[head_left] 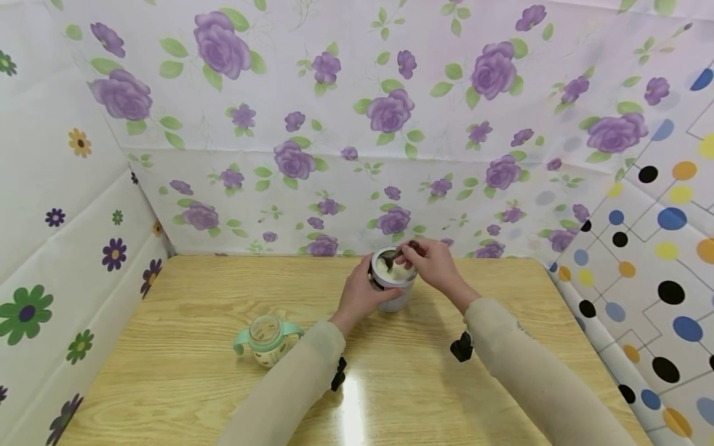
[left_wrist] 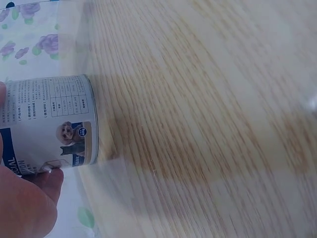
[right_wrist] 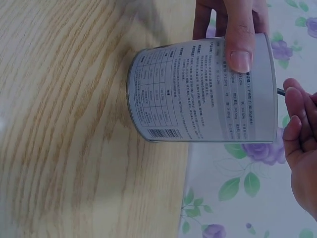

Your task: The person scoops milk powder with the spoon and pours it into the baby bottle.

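A white tin with a printed label stands open on the wooden table, pale powder showing inside. My left hand grips its side; its thumb lies across the label in the right wrist view, on the tin. My right hand hovers over the tin's mouth and pinches a small dark scoop that dips into the powder. The left wrist view shows the tin with a dog and cat picture, my left hand beneath it. The right hand appears beside the tin's top.
A small clear feeding bottle with mint-green handles stands uncapped on the table's left part, near my left forearm. Flower-print cloth walls close the table at the back and left; a dotted cloth closes the right.
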Available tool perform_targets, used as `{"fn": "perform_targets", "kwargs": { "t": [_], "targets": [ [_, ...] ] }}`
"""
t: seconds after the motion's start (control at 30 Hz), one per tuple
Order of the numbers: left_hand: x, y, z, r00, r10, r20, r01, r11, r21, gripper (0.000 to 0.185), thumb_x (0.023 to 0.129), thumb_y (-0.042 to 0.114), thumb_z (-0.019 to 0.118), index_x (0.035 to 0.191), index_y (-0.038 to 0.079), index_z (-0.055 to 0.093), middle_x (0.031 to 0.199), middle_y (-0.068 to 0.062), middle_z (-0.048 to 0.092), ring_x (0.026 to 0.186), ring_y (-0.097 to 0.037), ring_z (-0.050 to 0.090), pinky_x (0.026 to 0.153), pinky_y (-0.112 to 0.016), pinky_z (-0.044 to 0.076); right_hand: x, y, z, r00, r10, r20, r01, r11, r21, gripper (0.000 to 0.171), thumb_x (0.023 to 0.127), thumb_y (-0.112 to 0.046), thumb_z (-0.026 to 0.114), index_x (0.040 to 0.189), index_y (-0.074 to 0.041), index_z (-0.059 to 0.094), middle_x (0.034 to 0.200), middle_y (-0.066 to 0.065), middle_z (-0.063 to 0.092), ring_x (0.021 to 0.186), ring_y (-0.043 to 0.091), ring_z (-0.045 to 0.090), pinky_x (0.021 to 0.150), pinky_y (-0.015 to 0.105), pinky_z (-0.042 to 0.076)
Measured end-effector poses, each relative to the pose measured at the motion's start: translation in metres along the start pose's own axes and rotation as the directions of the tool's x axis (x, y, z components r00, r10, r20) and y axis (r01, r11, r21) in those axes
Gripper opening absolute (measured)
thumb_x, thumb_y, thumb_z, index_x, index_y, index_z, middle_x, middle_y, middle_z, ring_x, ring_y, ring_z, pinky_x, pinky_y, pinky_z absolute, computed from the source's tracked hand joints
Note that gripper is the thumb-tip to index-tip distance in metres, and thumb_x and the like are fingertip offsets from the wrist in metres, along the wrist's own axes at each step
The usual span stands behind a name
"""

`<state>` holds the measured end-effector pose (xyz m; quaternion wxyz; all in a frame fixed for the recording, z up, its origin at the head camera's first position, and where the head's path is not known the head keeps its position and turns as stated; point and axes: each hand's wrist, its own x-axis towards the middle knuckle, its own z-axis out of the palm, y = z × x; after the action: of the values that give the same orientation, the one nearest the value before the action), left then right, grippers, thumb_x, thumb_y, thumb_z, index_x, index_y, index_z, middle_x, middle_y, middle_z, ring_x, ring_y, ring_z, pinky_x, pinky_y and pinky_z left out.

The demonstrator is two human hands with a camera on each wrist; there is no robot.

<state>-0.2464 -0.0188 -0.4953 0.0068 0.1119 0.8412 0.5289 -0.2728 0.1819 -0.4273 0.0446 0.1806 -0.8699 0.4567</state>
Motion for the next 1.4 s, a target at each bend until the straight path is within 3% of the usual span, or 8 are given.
{"fn": "perform_targets", "kwargs": {
  "t": [0.33, 0.47, 0.67, 0.93, 1.27, 1.4],
  "targets": [
    [0.0, -0.001, 0.001, 1.0, 0.01, -0.007, -0.01, 1.0, 0.023, 0.096, 0.084, 0.045, 0.093, 0.162, 0.02, 0.042, 0.152, -0.001, 0.057, 0.135, -0.025, 0.059, 0.109, -0.048, 0.053, -0.002, 0.002, -0.007, 0.983, -0.044, 0.178, 0.028, 0.996, 0.089, 0.026, 0.112, -0.013, 0.057, 0.116, 0.002, 0.078, 0.089, 0.004, 0.078, 0.078, 0.024, 0.071, 0.072, 0.042, 0.062],
    [-0.001, 0.0, 0.0, 1.0, 0.021, -0.01, -0.021, 1.0, 0.014, 0.095, 0.084, 0.044, 0.093, 0.161, 0.019, 0.042, 0.151, -0.002, 0.058, 0.135, -0.025, 0.06, 0.109, -0.048, 0.053, -0.004, 0.006, -0.014, 0.979, 0.01, 0.206, -0.045, 0.985, 0.164, 0.031, 0.113, -0.018, 0.056, 0.118, 0.003, 0.077, 0.092, 0.008, 0.078, 0.08, 0.024, 0.07, 0.073, 0.037, 0.059],
    [-0.001, 0.0, 0.001, 1.0, 0.011, -0.016, -0.011, 1.0, -0.002, 0.096, 0.084, 0.042, 0.094, 0.161, 0.019, 0.043, 0.15, -0.002, 0.058, 0.135, -0.025, 0.059, 0.11, -0.047, 0.052, -0.008, 0.016, -0.024, 0.967, 0.108, 0.231, -0.172, 0.946, 0.275, 0.036, 0.114, -0.021, 0.052, 0.12, 0.007, 0.074, 0.093, 0.013, 0.078, 0.082, 0.03, 0.069, 0.073, 0.03, 0.056],
    [-0.002, 0.001, 0.001, 0.999, 0.028, -0.019, -0.028, 1.0, -0.006, 0.096, 0.083, 0.041, 0.095, 0.161, 0.018, 0.044, 0.15, -0.003, 0.059, 0.135, -0.026, 0.059, 0.11, -0.048, 0.052, -0.012, 0.027, -0.029, 0.957, 0.151, 0.246, -0.238, 0.896, 0.375, 0.041, 0.116, -0.022, 0.048, 0.122, 0.011, 0.071, 0.089, 0.007, 0.076, 0.079, 0.023, 0.067, 0.073, 0.029, 0.057],
    [-0.001, 0.001, 0.001, 1.0, 0.017, -0.017, -0.017, 1.0, -0.001, 0.097, 0.083, 0.042, 0.095, 0.161, 0.019, 0.043, 0.151, -0.002, 0.058, 0.136, -0.027, 0.059, 0.112, -0.05, 0.051, -0.016, 0.04, -0.023, 0.953, 0.223, 0.203, -0.299, 0.781, 0.548, 0.043, 0.116, -0.016, 0.044, 0.131, 0.02, 0.06, 0.087, -0.002, 0.076, 0.077, 0.01, 0.066, 0.075, 0.024, 0.058],
    [-0.001, 0.001, 0.001, 1.0, 0.008, -0.012, -0.008, 1.0, -0.009, 0.096, 0.083, 0.041, 0.095, 0.161, 0.021, 0.043, 0.151, -0.001, 0.058, 0.137, -0.026, 0.059, 0.112, -0.049, 0.051, -0.019, 0.044, -0.021, 0.942, 0.281, 0.182, -0.331, 0.701, 0.631, 0.044, 0.117, -0.016, 0.041, 0.138, 0.021, 0.055, 0.088, -0.002, 0.076, 0.076, 0.007, 0.065, 0.073, 0.021, 0.057]
  ]
}}
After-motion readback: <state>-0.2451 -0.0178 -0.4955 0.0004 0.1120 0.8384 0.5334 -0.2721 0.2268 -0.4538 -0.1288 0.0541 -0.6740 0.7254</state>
